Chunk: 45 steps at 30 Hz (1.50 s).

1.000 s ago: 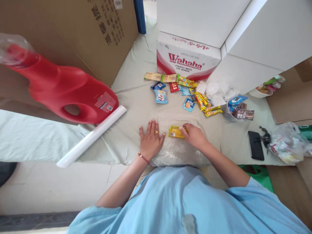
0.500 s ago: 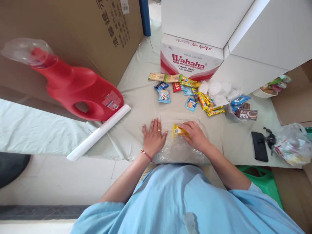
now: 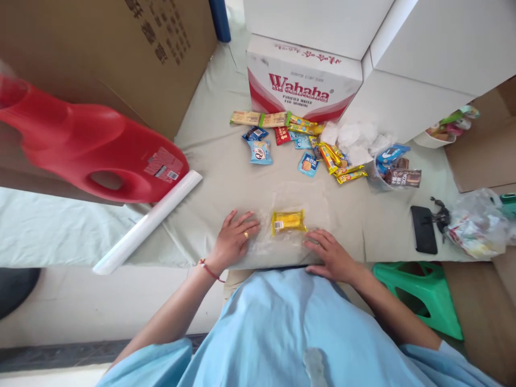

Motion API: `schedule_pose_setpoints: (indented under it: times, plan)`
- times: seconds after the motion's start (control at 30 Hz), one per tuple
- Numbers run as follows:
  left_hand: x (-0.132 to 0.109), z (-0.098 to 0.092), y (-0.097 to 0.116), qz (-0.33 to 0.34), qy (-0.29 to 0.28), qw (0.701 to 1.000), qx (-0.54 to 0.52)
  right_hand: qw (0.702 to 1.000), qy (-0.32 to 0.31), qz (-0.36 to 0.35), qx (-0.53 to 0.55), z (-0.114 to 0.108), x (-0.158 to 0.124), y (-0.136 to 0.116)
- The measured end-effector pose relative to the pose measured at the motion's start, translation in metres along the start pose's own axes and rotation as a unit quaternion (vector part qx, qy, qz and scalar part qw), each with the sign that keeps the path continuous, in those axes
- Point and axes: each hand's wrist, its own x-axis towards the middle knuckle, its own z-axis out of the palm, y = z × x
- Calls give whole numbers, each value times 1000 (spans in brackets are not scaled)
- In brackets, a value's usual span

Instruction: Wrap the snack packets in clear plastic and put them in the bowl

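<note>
A yellow wrapped snack (image 3: 288, 221) lies flat on a sheet of clear plastic film (image 3: 318, 201) spread over the cloth. My left hand (image 3: 236, 236) rests palm down at the film's left side, its fingers stretched and slightly bent, with nothing seen in them. To the right of the snack, my right hand (image 3: 332, 255) has its fingers apart near the film's right side, the fingertips close to the snack's wrapper but not around it. Whether either hand pinches the film's edge is hard to make out.
Several snack packets (image 3: 308, 164) lie behind the film, before a Wahaba-style water carton (image 3: 302, 86). A red jug (image 3: 121, 150) and a white roll (image 3: 149, 223) are at left. A clear tub of snacks (image 3: 379, 180), a phone (image 3: 424, 230) and a plastic bag (image 3: 475, 223) are at right.
My right hand has let go of the yellow snack and moved down and right. My left hand has shifted left and down. The view has moved slightly.
</note>
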Motion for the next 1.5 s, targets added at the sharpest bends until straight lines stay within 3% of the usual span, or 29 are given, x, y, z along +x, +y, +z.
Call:
schedule_pose_setpoints:
  times: [0.13,0.23,0.37,0.5,0.67,0.8,0.93,1.03,1.1,1.2,1.33,1.4,1.5]
  plan:
    - [-9,-15,-14,8,-36,999,-14,997,67,45,8,9,-10,4]
    - [-6,-24,-14,-1,-74,997,-13,992,99,50,57,-4,5,7]
    - [5,-29,-8,-10,-122,993,-5,986,70,76,133,-35,31,12]
    - [18,-29,-6,-33,-110,993,5,971,40,151,180,-58,48,20]
    - [30,-23,-11,-97,-46,994,-17,905,28,301,301,-60,69,34]
    - [35,-13,-20,-214,76,972,-55,858,0,367,360,-52,84,48]
    - [30,-11,-15,-303,194,932,-43,865,-36,396,306,-49,93,62]
    - [24,-18,9,-275,246,929,-6,878,-51,384,281,-53,98,68]
    - [25,-20,30,-229,225,947,-4,882,-58,376,278,-55,101,69]
    - [39,-14,53,-204,119,971,-35,882,-62,374,280,-57,104,68]
    - [59,4,50,-224,17,971,-77,880,-69,373,287,-55,102,67]
    - [61,9,41,-216,8,970,-107,879,-70,371,290,-54,99,68]
    - [54,10,27,-201,52,964,-168,871,-68,376,309,-53,95,71]
